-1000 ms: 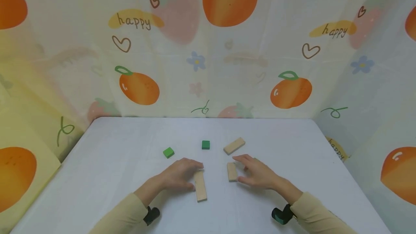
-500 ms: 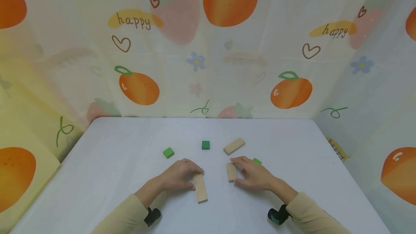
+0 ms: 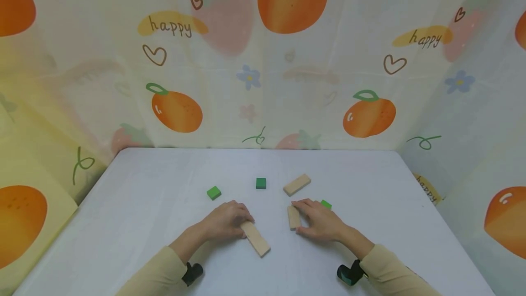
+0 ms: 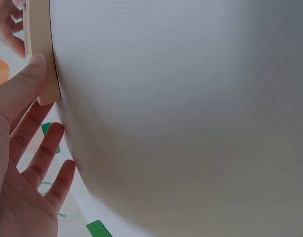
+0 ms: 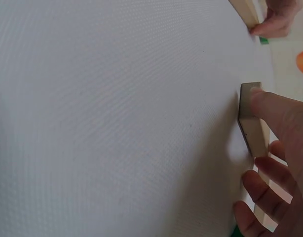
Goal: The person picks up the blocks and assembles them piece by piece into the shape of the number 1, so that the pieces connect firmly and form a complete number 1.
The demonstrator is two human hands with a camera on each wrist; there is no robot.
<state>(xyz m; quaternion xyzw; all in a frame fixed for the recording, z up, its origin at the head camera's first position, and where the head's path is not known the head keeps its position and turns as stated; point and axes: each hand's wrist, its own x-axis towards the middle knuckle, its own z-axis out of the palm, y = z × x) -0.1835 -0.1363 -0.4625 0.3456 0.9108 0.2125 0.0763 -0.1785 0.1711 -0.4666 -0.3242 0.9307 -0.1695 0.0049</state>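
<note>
My left hand [image 3: 230, 219] pinches one end of a long wooden block [image 3: 256, 240], which slants toward the table's front. In the left wrist view the thumb presses on that block's [image 4: 40, 54] side, while the other fingers spread behind it. To the right, a second wooden block [image 3: 293, 218] is held by my right hand [image 3: 322, 221], thumb at the near end and index finger at the far end. The right wrist view has the thumb flat on this block's [image 5: 251, 101] end face, with the remaining fingers loosely bent below.
Another wooden block [image 3: 297, 185] lies diagonally behind the right hand. A dark green cube [image 3: 260, 183] and a light green cube [image 3: 213, 192] sit farther back. Another green piece [image 3: 326, 204] is partly hidden behind the right hand. All lie on a white table [image 3: 164, 172].
The left hand's block has turned, its near end swinging right. My right hand has moved slightly left and closed thumb and index finger onto its block, uncovering a green piece behind it.
</note>
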